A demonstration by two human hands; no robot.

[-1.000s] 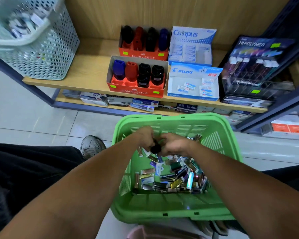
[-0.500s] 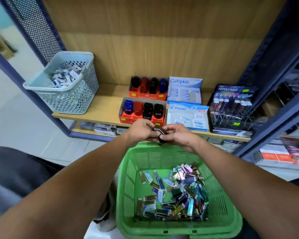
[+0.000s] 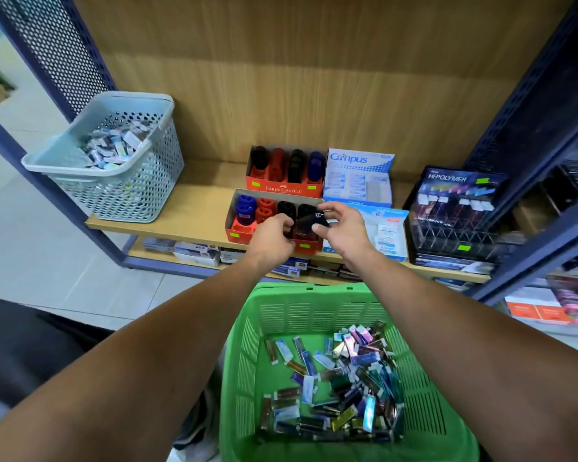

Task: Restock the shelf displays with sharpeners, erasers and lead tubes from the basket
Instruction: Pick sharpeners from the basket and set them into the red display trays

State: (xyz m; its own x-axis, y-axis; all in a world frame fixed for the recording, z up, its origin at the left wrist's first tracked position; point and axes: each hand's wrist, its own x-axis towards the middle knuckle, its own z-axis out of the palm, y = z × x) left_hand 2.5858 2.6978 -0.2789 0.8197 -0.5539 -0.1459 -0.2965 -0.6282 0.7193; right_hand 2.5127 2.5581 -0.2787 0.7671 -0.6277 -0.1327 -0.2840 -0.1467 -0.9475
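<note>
Both the left hand (image 3: 274,236) and right hand (image 3: 342,228) pinch 1 black sharpener (image 3: 309,221) between them above the front display box (image 3: 244,228).

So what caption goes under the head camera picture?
Two hands hold a black sharpener over the red display box, green basket below.

Both bare forearms reach forward, the left hand (image 3: 274,236) with curled fingers and the right hand (image 3: 342,228) with fingers spread, together pinching a small black object between them.
</note>
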